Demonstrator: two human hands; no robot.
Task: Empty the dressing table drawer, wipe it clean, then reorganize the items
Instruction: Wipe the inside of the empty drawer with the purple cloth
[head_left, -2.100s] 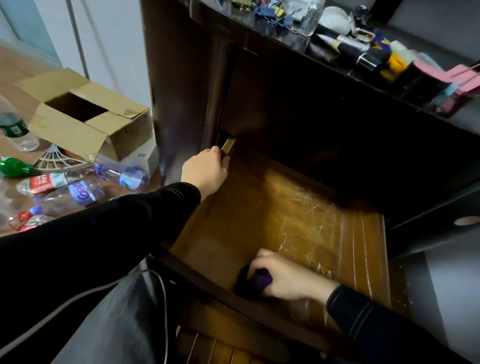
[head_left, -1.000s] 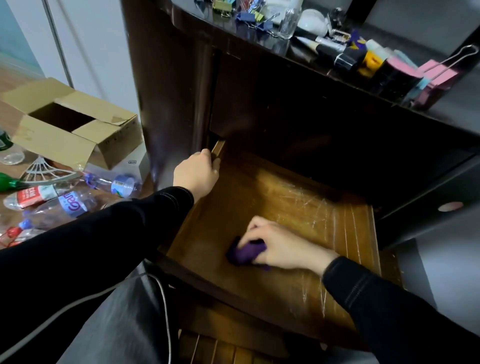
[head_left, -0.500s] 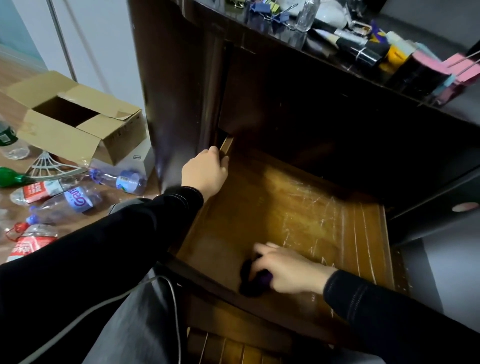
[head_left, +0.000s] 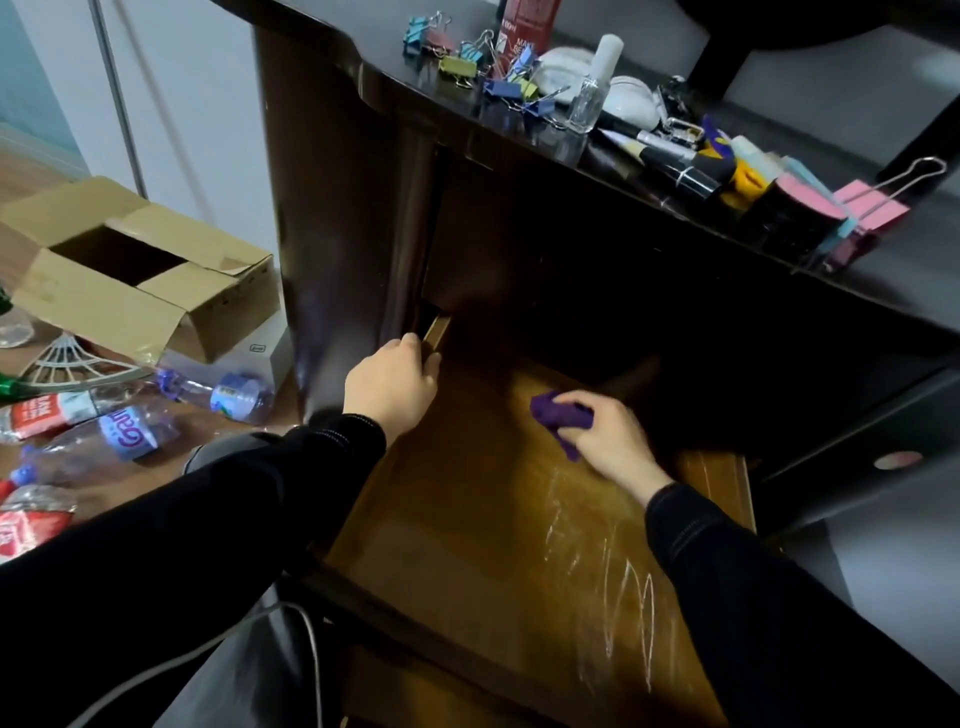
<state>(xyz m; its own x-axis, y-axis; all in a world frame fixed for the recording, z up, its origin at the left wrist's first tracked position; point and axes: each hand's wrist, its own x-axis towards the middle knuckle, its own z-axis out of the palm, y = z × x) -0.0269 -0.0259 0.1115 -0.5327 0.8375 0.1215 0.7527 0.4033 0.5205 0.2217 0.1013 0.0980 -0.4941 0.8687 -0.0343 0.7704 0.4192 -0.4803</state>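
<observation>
The right hand (head_left: 605, 441) carried the purple cloth (head_left: 561, 418) from the near edge of the drawer (head_left: 467, 519) at 6 o'clock toward its shadowed back at 12 o'clock, drifting slightly right, leaving the front boards uncovered

hands (head_left: 390, 387) 2 | drawer (head_left: 467, 525) 1 | purple cloth (head_left: 558, 415) 1 | cardboard box (head_left: 104, 306) 1 | lying plastic bottles (head_left: 228, 395) 4

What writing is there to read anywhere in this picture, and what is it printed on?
"Gan", cut off at the edge: blue label on the clear bottle on the floor.
White print on the red box on the dressing table: too blurred to read.
White letters on the red-labelled bottle: blurred.
Small mark on the white box under the cardboard box: too small.
Nothing else legible.
</observation>
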